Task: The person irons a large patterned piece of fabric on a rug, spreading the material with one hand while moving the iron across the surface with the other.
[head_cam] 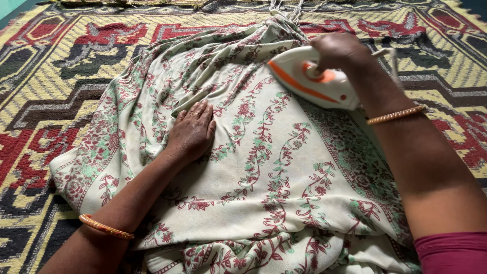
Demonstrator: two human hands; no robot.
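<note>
While the left hand [193,133] lies open and flat on the flowered cloth [284,172], the right hand [341,52] grips the iron [309,81]. Under the cloth lies a patterned rug [45,96].

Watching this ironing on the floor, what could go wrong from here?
The left hand lies flat on the floral cloth close to the iron, so its fingers might get burned if the iron slides that way. The cloth is bunched into folds near the iron, which could press in creases. The patterned rug underneath might take heat if the right hand pauses.
</note>
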